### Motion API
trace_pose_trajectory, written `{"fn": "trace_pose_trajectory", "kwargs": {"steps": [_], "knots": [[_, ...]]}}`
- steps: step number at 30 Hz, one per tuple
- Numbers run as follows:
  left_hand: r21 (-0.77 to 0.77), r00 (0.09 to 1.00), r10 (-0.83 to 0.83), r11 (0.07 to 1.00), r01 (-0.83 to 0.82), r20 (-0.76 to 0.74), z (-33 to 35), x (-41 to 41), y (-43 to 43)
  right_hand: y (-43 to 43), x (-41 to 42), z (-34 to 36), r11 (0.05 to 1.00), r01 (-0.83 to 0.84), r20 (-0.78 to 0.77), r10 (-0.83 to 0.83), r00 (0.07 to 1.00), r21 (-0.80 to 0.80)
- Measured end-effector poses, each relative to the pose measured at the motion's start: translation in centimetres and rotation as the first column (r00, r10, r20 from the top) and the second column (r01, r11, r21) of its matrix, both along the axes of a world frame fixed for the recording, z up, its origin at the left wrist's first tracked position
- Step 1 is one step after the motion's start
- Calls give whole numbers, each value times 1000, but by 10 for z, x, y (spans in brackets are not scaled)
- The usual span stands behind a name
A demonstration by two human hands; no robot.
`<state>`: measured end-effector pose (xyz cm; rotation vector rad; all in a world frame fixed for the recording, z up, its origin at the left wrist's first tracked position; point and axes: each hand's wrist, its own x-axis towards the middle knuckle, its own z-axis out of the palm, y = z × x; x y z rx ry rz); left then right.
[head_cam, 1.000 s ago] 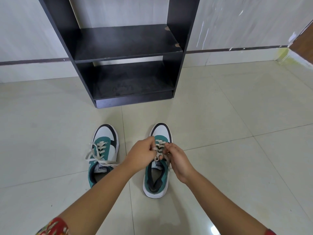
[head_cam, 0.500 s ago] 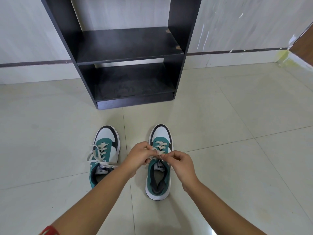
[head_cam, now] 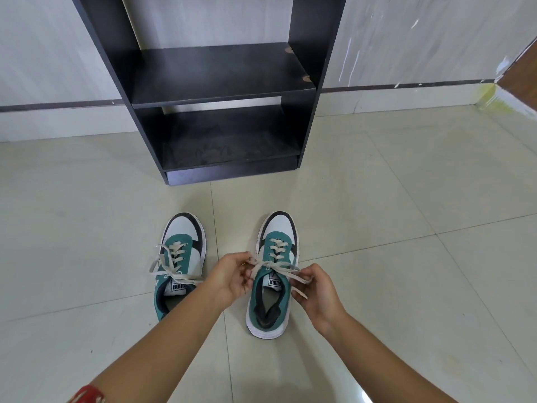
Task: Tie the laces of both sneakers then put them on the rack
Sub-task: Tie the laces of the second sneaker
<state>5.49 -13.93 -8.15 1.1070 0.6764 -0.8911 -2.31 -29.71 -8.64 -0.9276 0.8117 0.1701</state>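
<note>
Two green, white and black sneakers stand side by side on the tiled floor, toes toward the rack. The left sneaker has loose cream laces lying across it and over its left side. The right sneaker has its laces crossed in a knot above the tongue. My left hand pinches the lace end on the shoe's left side. My right hand pinches the other end on its right side, and both ends are pulled outward. The black rack stands ahead with two bare shelves.
The rack stands against a pale wall with a dark stripe near the floor. A brown wooden edge shows at the far right. Pale floor tiles surround the shoes on all sides.
My hands have moved apart from over the right sneaker's laces to its two sides, drawing the lace ends outward and tightening the knot. The left sneaker has not moved.
</note>
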Motion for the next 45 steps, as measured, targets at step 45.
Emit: {"fn": "trace_pose_trajectory", "kwargs": {"steps": [45], "knots": [[308,981,-89,951,33,172,-20,8,6,-6,22,-11,916,281,-174,-239,955,288]]}}
